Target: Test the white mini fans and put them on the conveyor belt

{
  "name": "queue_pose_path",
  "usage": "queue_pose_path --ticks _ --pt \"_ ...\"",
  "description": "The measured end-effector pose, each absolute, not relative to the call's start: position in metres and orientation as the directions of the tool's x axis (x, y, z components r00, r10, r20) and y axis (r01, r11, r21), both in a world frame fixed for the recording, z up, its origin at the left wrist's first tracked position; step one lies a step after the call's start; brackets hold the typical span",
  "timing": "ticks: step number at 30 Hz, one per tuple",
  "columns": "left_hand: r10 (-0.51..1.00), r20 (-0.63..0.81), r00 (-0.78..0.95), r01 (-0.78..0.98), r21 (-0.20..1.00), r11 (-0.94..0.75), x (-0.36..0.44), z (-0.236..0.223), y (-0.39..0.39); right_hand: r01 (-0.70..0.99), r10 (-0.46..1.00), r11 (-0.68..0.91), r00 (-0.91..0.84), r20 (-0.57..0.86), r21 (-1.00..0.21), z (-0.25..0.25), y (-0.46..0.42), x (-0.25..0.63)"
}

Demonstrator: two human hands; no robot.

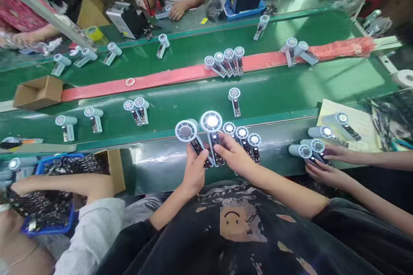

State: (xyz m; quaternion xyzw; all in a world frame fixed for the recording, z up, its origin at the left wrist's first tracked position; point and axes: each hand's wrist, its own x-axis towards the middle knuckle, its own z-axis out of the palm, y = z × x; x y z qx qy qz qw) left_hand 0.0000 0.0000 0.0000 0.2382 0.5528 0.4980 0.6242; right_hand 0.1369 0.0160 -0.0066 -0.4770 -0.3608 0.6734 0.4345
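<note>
Nearest, the person's two hands each grip one small handheld fan unit, a white round grilled head on an open handle with a bare dark circuit board. The left hand (194, 171) is closed around the handle of the fan with the dark centre (186, 131); the right hand (232, 154) pinches the handle of the fan with the glowing white centre (211, 122). Both are held just above the near edge of the green worktop (161, 167). Just beside the right hand lie three more fans in a row (241, 134). To the left, a blue plastic crate (48, 228) holds a heap of small dark parts, under a co-worker's arm. To the right, a co-worker's hands (325, 167) hold further fans. Farther off, on the green conveyor belt (290, 90), four fans cluster (225, 58) on a red strip, and an open brown cardboard box (38, 92) sits at the left.
</note>
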Motion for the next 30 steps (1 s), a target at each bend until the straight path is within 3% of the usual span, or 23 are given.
queue_pose_path --ticks 4,12,21,30 --pt "0.922 -0.386 -0.033 -0.29 0.886 0.361 0.002 0.001 0.004 -0.343 0.917 -0.396 -0.2 -0.345 -0.852 0.001 0.015 0.148" --pt "0.965 -0.231 0.126 -0.249 0.934 0.256 0.012 0.008 0.007 -0.402 0.941 -0.321 -0.03 -0.338 -0.857 0.017 0.011 0.152" --pt "0.972 -0.216 0.095 -0.236 0.944 0.232 0.008 0.008 0.003 -0.385 0.955 -0.268 0.012 -0.295 -0.883 0.024 0.01 0.145" --pt "0.975 -0.216 0.053 -0.255 0.941 0.222 0.002 0.016 -0.004 -0.396 0.947 -0.319 -0.088 -0.31 -0.861 0.03 0.007 0.14"
